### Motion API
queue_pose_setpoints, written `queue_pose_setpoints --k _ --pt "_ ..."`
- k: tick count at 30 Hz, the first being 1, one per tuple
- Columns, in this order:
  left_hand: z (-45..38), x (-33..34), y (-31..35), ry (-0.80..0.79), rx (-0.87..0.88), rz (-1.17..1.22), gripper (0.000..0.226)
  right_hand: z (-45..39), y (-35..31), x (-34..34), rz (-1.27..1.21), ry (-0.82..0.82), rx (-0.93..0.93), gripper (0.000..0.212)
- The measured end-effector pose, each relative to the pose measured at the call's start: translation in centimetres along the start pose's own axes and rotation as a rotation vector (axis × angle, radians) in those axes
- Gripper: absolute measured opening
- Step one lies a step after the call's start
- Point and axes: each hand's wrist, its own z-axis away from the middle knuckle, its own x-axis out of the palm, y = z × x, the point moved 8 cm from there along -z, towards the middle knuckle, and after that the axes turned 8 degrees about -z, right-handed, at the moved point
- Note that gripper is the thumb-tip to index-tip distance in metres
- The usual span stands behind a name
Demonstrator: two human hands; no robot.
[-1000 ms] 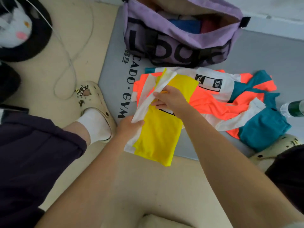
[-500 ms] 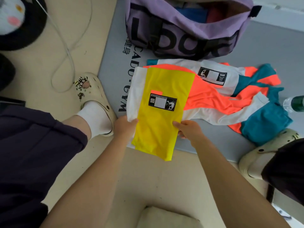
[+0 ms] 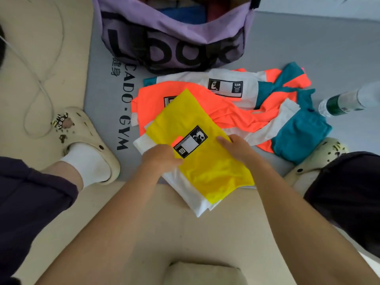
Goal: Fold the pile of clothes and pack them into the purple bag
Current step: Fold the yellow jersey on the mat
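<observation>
A folded yellow and white garment point(image 3: 207, 167) with a black-and-white patch is held above the floor, tilted, between both hands. My left hand point(image 3: 159, 159) grips its left edge near the patch. My right hand point(image 3: 236, 148) holds its right edge, fingers curled over the cloth. Behind it an orange, white and teal pile of clothes point(image 3: 246, 112) lies spread on the grey gym mat point(image 3: 308, 48). The purple bag point(image 3: 174, 42) stands open at the back of the mat, with blue and red cloth showing inside.
My feet in cream clogs sit at the left point(image 3: 86, 138) and the right point(image 3: 316, 161). A green-labelled plastic bottle point(image 3: 345, 101) lies at the mat's right. A white cable point(image 3: 37, 83) loops on the beige floor at the left.
The yellow garment was laid open flat, then both hands turned it clockwise and drew it nearer to me. My right hand went from its top to its right edge.
</observation>
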Motion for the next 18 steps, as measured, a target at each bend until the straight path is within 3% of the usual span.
queue_pose_setpoints --k 2,4,5,7,9,11,15,18 --pt "0.0 -4.4 5.2 0.432 0.154 0.012 0.025 -0.3 0.4 -0.8 0.039 -0.053 0.006 0.057" --pt "0.1 -6.6 10.5 0.649 0.356 -0.082 0.010 -0.2 0.5 -0.7 0.037 -0.115 -0.033 0.048" --pt "-0.4 -6.7 12.7 0.649 0.439 -0.193 0.019 -0.1 0.3 -0.5 0.061 -0.140 -0.069 0.040" --pt "-2.4 -5.7 15.8 0.494 0.553 -0.431 0.036 -0.4 0.1 -0.7 0.120 -0.145 -0.132 0.025" --pt "-4.3 -4.9 16.8 0.359 0.577 -0.614 0.038 -0.7 0.1 -1.2 0.155 -0.125 -0.177 0.024" --pt "-5.6 -5.2 16.6 0.343 0.561 -0.729 0.037 -1.1 0.7 -1.7 0.207 -0.136 -0.174 0.020" --pt "-7.6 -6.8 14.2 0.301 0.419 -0.773 0.055 -1.3 3.8 -2.7 0.618 -0.258 -0.040 0.047" --pt "-8.2 -7.4 11.2 0.276 0.281 -0.653 0.068 -1.5 4.0 -7.0 0.433 0.006 -0.003 0.036"
